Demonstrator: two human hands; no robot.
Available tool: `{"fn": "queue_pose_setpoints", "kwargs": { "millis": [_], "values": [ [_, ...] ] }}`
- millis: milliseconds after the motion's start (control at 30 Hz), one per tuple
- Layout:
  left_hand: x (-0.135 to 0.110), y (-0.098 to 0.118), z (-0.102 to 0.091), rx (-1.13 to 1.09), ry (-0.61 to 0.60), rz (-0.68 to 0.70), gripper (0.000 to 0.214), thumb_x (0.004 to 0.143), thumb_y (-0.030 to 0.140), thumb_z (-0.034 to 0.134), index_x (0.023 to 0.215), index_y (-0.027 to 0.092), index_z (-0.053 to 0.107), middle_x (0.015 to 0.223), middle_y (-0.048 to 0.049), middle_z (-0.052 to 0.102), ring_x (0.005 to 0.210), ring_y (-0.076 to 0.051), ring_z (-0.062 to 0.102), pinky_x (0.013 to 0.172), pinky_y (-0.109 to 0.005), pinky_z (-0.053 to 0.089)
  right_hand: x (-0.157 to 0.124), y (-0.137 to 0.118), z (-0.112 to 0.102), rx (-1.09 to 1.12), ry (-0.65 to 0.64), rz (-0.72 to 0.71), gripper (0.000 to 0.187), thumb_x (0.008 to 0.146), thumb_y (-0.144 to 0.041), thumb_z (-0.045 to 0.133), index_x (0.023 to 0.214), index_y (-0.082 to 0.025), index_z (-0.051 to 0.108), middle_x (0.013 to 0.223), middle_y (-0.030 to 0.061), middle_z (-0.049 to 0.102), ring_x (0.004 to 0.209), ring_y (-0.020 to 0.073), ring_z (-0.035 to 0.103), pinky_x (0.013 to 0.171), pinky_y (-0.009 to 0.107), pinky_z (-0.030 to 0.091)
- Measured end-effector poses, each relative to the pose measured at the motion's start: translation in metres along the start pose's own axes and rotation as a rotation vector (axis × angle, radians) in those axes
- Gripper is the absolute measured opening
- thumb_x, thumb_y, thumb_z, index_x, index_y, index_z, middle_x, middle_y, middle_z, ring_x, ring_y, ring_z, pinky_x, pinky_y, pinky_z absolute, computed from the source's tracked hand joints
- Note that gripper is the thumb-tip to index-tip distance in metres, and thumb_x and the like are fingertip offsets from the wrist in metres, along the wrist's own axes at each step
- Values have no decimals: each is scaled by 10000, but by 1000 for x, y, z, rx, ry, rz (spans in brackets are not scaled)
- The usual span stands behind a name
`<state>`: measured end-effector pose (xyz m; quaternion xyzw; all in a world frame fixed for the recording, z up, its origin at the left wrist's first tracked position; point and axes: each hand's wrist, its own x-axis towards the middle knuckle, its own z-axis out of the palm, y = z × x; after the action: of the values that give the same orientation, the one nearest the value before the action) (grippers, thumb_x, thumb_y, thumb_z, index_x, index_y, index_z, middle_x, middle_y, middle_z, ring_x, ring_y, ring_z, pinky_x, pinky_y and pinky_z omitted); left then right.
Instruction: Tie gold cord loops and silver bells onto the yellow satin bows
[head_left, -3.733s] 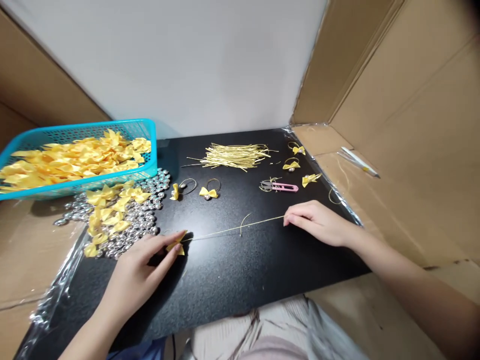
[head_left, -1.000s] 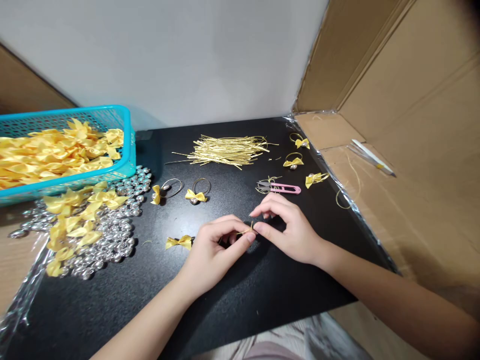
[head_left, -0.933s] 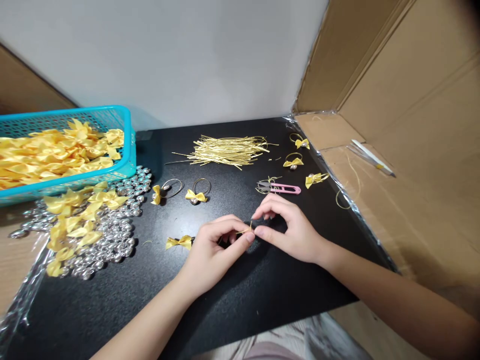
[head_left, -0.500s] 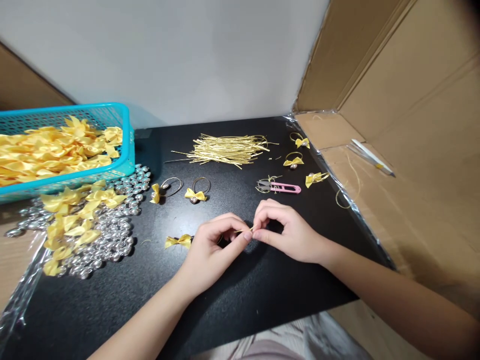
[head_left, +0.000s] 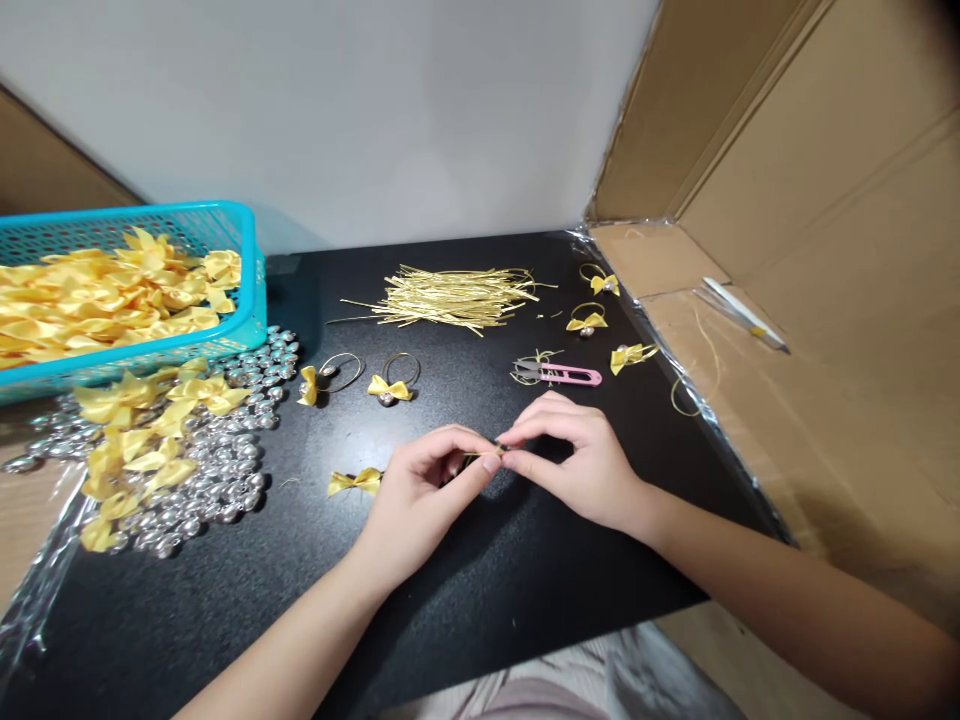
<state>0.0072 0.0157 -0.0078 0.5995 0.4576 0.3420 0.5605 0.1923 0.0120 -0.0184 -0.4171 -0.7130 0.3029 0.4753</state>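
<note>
Left hand [head_left: 427, 490] and right hand [head_left: 574, 455] both pinch gold cord [head_left: 477, 454], tips almost meeting. Yellow ribbon bow [head_left: 354, 482] lies on desk [head_left: 450, 620] beside left hand.

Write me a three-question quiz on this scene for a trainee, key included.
1. True or false: the pink snips lie inside the blue basket.
2. What do the left hand and right hand pinch at their fingertips?
3. The basket holds: A) silver beads, B) scissors, C) yellow bows.

Key: 1. False; the snips lie on the black table. 2. A thin gold cord. 3. C.
</note>
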Motion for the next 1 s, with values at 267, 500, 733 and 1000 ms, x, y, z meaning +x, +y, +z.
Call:
{"fn": "queue_pose_setpoints", "kwargs": {
  "millis": [267, 500, 733, 1000],
  "values": [
    [-3, -2, 5, 94, 99, 6, 129, 789, 290, 684, 769, 173, 735, 697, -31, 673, 626, -145, 522, 583, -260, 382, -3, -3, 2, -166, 64, -87, 102, 791, -122, 684, 715, -189, 673, 662, 3, 694, 650, 149, 625, 698, 338, 445],
    [-4, -5, 5, 94, 168, 10, 102, 771, 281, 703, 788, 183, 727, 610, 9, 591, 572, -120, 448, 542, -237, 354, -2, -3, 2, -191, 46, -99, 112, 797, -131, 658, 710, -203, 653, 650, -7, 682, 640, 149, 619, 701, 339, 428],
    [-4, -3, 4, 129, 166, 61, 88, 762, 261, 707, 791, 198, 760, 713, -25, 702, 593, -130, 514, 538, -242, 362, -3, -3, 2, -177, 25, -83, 108, 800, -136, 651, 715, -202, 649, 645, -7, 678, 629, 146, 615, 703, 345, 427],
    [-4, 1, 6, 41, 141, -41, 86, 737, 256, 712, 730, 171, 722, 644, -13, 675, 549, -120, 519, 517, -227, 379, -2, -5, 1, -200, 17, -107, 107, 805, -117, 648, 731, -191, 627, 679, -3, 672, 662, 143, 610, 716, 345, 415]
  ]
}}
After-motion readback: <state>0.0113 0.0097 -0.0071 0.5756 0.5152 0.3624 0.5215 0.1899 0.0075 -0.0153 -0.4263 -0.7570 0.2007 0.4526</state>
